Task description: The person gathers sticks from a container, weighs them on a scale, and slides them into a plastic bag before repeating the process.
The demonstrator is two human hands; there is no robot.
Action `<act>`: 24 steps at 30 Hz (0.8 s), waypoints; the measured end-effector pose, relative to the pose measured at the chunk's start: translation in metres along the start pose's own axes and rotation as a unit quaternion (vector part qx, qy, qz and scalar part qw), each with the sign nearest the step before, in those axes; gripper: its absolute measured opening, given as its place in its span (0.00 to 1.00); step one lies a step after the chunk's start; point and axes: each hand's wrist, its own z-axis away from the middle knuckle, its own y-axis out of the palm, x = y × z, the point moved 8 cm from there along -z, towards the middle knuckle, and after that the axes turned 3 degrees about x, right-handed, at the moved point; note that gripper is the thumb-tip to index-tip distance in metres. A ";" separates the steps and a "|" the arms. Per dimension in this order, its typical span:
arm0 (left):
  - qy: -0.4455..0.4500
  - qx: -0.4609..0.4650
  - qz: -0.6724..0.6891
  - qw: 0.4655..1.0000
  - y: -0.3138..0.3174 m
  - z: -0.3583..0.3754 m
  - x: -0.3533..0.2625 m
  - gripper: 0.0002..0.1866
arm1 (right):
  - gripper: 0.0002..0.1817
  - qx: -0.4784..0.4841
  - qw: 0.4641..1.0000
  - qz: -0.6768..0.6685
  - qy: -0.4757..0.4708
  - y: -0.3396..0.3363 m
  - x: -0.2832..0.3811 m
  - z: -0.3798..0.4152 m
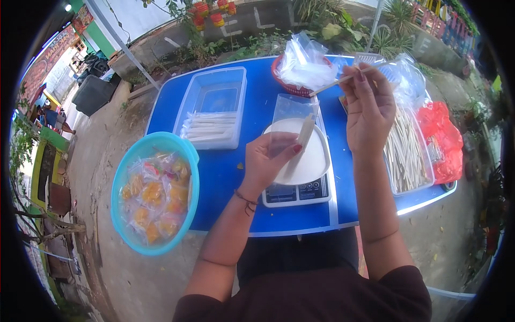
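My left hand (268, 161) is closed on a clear plastic bag (287, 109), its thumb pressed against a bundle of pale thin sticks (307, 130) in the bag. Below it stands a digital kitchen scale (298, 194) with a round white pan (317, 159). Higher up on the right, my right hand (370, 110) pinches a long pale stick (330, 86) between thumb and fingers, pointing down to the left. Under that hand, a clear plastic tub (396, 185) holds many loose pale sticks (405, 147).
A clear box (241, 107) with packed bundles (212, 126) stands on the blue table (220, 185). At left is a turquoise basin (196, 177) of bagged orange food. A red basket (279, 75) with clear bags stands behind the scale; a red plastic bag (448, 145) lies far right.
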 end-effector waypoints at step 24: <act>0.004 0.025 -0.007 1.000 0.001 -0.001 0.004 0.11 | 0.29 0.253 0.922 0.292 0.018 0.040 -0.021 0.007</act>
